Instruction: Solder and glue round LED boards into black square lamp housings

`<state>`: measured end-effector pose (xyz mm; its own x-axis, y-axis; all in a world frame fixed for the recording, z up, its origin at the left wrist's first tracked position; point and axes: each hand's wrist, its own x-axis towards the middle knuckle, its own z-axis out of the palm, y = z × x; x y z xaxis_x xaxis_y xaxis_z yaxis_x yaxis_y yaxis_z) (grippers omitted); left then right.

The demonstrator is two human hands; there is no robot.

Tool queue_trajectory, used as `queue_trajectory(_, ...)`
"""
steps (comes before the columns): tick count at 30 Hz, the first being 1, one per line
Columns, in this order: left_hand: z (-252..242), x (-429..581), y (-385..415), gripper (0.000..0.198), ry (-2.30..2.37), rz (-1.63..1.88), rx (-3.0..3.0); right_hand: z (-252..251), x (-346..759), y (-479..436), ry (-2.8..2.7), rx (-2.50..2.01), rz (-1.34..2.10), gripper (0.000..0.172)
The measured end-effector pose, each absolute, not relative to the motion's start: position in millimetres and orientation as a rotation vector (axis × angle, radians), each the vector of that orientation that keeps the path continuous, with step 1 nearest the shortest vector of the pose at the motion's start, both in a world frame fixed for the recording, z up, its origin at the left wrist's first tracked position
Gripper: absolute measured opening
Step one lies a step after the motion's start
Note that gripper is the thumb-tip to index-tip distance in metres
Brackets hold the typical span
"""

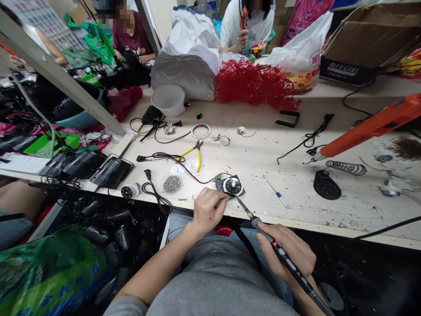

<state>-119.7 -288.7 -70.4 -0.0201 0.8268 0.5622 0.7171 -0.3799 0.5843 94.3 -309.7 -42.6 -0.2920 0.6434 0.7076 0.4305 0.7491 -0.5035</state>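
My right hand is wrapped round a soldering iron with a small red display on its handle. Its tip points up and left, close to the edge of a small dark square part with a round black dial and a white rim. At the near side of that part, my left hand is closed in a pinch; what lies between the fingertips is too small to make out. A black cord runs from the part's left side across the bench. Left of my left hand is a round dish of small metal pieces.
Yellow-handled cutters, a tape roll and a white tub stand farther back. An orange electric screwdriver juts in from the right, above a coiled spring. A small screwdriver lies nearby. Co-workers sit across the bench.
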Motion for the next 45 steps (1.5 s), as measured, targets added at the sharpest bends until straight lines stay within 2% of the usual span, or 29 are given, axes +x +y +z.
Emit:
queue_trajectory(8, -76.4, -120.2, -286.4, 0.014, 1.635, 1.455, 2.09, -40.2, 93.3, -310.5, -1.956, -0.815, 0.266, 0.038)
queue_trajectory(18, -77.6, -123.1, -285.6, 0.019, 1.585, 1.475, 2.393, -35.9, 87.5, -307.0, -1.952, -0.801, 0.242, 0.031)
queue_trajectory(35, -79.5, -127.4, -283.0, 0.019, 1.083, 1.572, 2.527, -41.5, 96.1, -308.2, -1.964, -0.846, 0.254, 0.033)
queue_trajectory(45, -71.9, -117.8, -280.5, 0.016, 1.569, 1.573, 2.262, -37.4, 94.9, -307.8, -1.95, -0.857, 0.261, 0.033)
